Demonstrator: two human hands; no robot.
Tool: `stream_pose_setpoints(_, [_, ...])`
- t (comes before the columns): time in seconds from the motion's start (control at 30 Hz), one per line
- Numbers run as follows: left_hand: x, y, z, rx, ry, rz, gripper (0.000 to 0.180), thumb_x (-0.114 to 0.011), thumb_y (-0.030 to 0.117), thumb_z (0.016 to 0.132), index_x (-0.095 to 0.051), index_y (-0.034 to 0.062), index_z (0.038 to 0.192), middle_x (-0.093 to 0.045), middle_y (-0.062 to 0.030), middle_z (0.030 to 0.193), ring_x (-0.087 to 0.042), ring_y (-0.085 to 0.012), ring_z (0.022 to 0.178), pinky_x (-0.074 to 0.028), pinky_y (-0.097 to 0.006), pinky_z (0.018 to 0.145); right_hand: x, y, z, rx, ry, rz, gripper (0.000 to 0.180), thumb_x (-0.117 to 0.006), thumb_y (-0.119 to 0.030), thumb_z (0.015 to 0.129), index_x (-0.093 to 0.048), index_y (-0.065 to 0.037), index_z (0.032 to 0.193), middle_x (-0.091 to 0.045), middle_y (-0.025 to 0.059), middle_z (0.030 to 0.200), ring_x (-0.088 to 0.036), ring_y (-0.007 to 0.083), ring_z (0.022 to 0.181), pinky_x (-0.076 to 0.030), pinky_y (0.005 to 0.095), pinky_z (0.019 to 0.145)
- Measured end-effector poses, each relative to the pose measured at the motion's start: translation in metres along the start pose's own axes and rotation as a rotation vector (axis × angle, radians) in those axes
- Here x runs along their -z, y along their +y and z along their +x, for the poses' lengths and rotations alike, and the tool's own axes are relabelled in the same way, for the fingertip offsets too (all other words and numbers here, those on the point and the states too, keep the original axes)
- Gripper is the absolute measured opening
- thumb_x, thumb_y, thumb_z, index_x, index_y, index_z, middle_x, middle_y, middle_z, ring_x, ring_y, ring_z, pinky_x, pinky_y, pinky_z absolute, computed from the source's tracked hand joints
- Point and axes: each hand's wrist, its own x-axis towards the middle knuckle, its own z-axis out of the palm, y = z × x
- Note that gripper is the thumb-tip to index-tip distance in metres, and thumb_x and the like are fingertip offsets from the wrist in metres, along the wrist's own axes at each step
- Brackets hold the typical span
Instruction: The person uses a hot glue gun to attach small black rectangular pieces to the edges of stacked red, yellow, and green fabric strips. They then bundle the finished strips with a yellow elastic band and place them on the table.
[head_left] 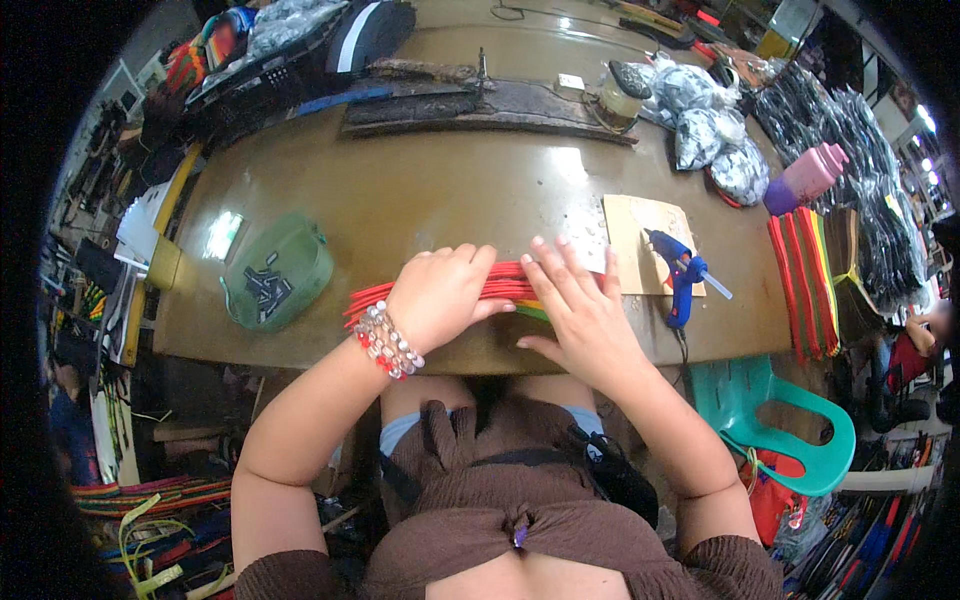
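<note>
left hand (pixel 440 288): closed round stacked, thin red strips (pixel 506 284), perhaps fabric | right hand (pixel 582 322): wide, fingers flat on their right end | strips: near middle, glossy table (pixel 450 185) | glue gun (pixel 683 275): blue, right

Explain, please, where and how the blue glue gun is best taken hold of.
Probably by the handle, with the right hand coming from the near side. The glue gun lies with its handle toward the near edge; its nozzle points away to the left and a pale stick juts out rightward, so this grip should avoid both.
</note>
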Motion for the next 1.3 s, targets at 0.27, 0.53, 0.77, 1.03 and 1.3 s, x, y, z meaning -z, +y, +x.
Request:
stream_pose_setpoints(0.27, [-0.009, 0.000, -0.006, -0.008, 0.119, 0.044, 0.047, -0.063, 0.050, 0.083, -0.055, 0.0057, 0.096, -0.063, -0.0114, 0.085, -0.065, -0.0283, 0.080, -0.053, -0.039, 0.069, 0.005, 0.046, -0.011, -0.235, 0.052, 0.280, 0.085, -0.084, -0.016, 0.064, -0.043, -0.008, 0.138, -0.059, 0.0134, 0.122, -0.055, 0.0306, 0.118, -0.041, 0.0441, 0.103])
stream_pose_setpoints(0.53, [-0.003, -0.017, 0.003, -0.297, 0.053, 0.020, 0.052, -0.069, 0.054, 0.073, -0.054, 0.0069, 0.089, -0.062, -0.0090, 0.080, -0.066, -0.0260, 0.078, -0.052, -0.038, 0.067, -0.058, 0.050, -0.022, -0.337, 0.155, 1.301, 0.073, -0.084, -0.001, 0.065, -0.050, -0.007, 0.129, -0.063, 0.0083, 0.116, -0.060, 0.0168, 0.109, -0.047, 0.0324, 0.096])
stream_pose_setpoints(0.77, [0.008, -0.049, -0.028, -0.057, 0.101, -0.002, 0.048, -0.078, 0.039, 0.071, -0.058, 0.0074, 0.100, -0.064, -0.0090, 0.089, -0.063, -0.0279, 0.086, -0.050, -0.038, 0.076, -0.053, 0.070, -0.038, -0.387, 0.165, 1.266, 0.043, -0.080, 0.004, 0.070, -0.064, 0.000, 0.110, -0.067, 0.0069, 0.107, -0.062, 0.0131, 0.100, -0.049, 0.0282, 0.091])
stream_pose_setpoints(1.03, [-0.061, -0.061, -0.052, 0.252, 0.459, -1.503, 0.039, -0.078, 0.013, 0.082, -0.054, 0.0040, 0.111, -0.064, -0.0052, 0.111, -0.059, -0.0132, 0.103, -0.048, -0.030, 0.093, -0.064, 0.085, -0.061, -0.368, 0.217, 1.294, 0.046, -0.079, 0.007, 0.068, -0.064, 0.001, 0.111, -0.068, 0.0074, 0.106, -0.063, 0.0127, 0.096, -0.050, 0.0283, 0.089])
stream_pose_setpoints(1.3, [-0.064, -0.051, -0.039, 0.223, 0.420, -1.321, 0.040, -0.082, 0.003, 0.073, -0.055, 0.0052, 0.102, -0.066, -0.0070, 0.104, -0.062, -0.0147, 0.101, -0.050, -0.031, 0.093, -0.057, 0.082, -0.054, -0.434, 0.211, 1.375, 0.051, -0.079, 0.007, 0.067, -0.064, 0.003, 0.116, -0.065, 0.0108, 0.120, -0.061, 0.0152, 0.109, -0.045, 0.0306, 0.099])
